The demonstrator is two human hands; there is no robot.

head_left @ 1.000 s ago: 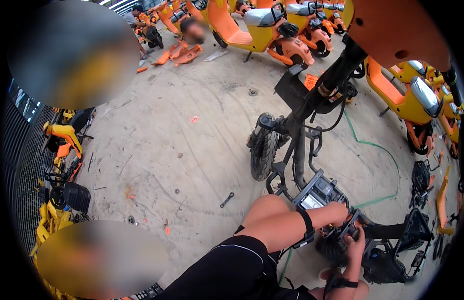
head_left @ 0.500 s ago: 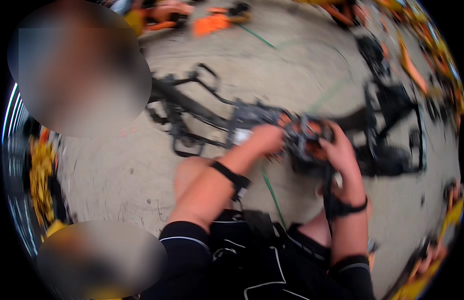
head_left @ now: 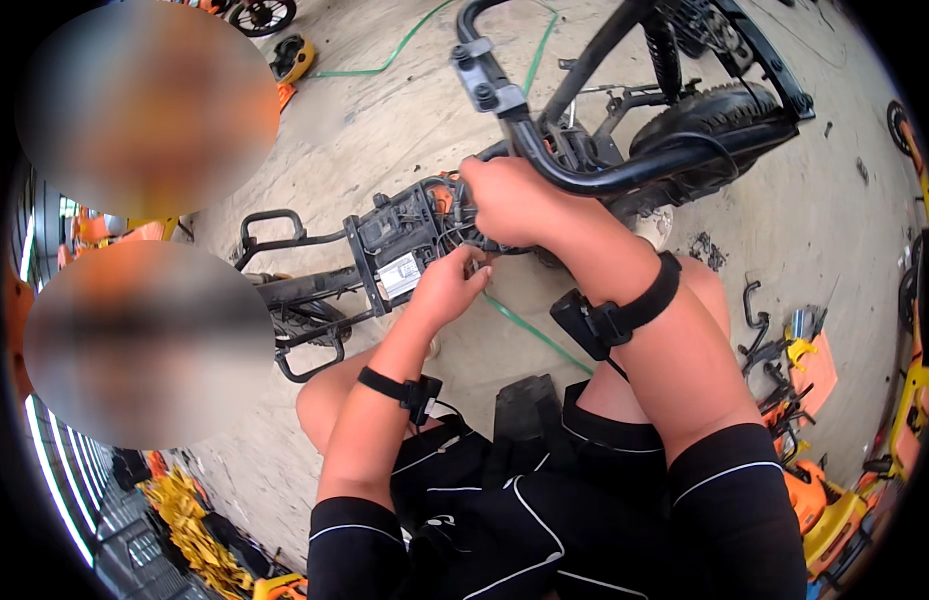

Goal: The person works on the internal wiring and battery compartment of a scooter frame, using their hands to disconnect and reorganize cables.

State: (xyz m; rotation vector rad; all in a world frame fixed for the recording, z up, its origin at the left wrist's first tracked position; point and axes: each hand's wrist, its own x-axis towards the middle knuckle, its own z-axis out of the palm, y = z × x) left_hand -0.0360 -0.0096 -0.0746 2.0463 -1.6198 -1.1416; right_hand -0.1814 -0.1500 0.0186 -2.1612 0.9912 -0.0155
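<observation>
A stripped black electric bike frame (head_left: 330, 278) lies across the floor in front of my knees, its wiring bared. My left hand (head_left: 447, 290) is at the near edge of the frame's middle, fingers bent together by a cluster of wires (head_left: 447, 237); whatever they pinch is too small to make out. Beside it sits a silver box (head_left: 397, 275) with a white label. Over the far part of the wiring, my right hand (head_left: 515, 200) is curled closed under a thick black bent tube (head_left: 575, 175). Its fingertips are mostly hidden, and so is anything they grip.
A knobby rear tyre (head_left: 707, 120) is at the far right of the frame. Green strap (head_left: 540, 335) runs along the concrete floor. Orange and yellow bike parts (head_left: 810, 375) lie to my right, with a yellow pile (head_left: 185, 510) at lower left. Two blurred patches cover the left side.
My view has swung, and the bent tube now looms close at upper right. My right hand has shifted left along the frame, nearer my left hand; both stay at the wiring.
</observation>
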